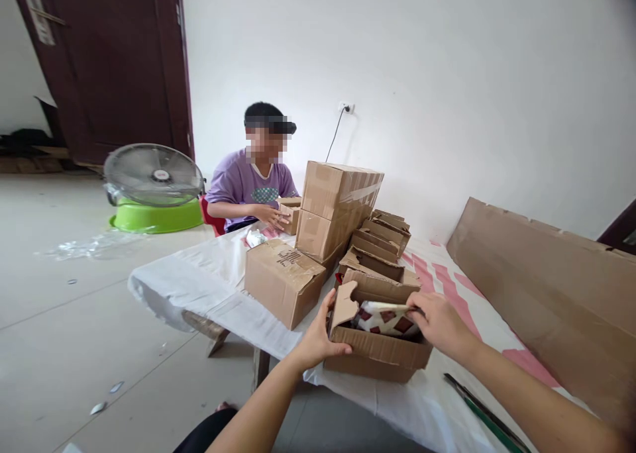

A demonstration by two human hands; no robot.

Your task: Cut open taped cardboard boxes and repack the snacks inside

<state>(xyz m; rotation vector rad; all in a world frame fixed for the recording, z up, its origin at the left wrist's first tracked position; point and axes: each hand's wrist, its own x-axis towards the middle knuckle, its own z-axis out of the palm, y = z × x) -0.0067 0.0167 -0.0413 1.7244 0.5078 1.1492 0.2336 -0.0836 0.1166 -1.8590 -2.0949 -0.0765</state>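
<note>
An opened cardboard box point(380, 353) stands at the near edge of the table, its flaps raised. My left hand point(318, 337) grips the left corner of that box, thumb on the front side and fingers round the side wall. Inside the box lies a white item with dark red patches point(385, 320), perhaps wrapped in plastic; its exact kind is unclear. With closed fingers, my right hand point(440, 320) pinches the upper right edge of this patterned item. On the cloth below my right forearm rests a green utility knife point(484, 410).
More opened boxes point(377, 244) line up behind mine. To the left are a closed box point(283, 277) and stacked taped boxes point(322, 204). A person point(251, 188) opposite handles a small box point(289, 214). A large cardboard sheet point(551, 294) stands at the right; a fan point(154, 175) sits over a green basin point(156, 218).
</note>
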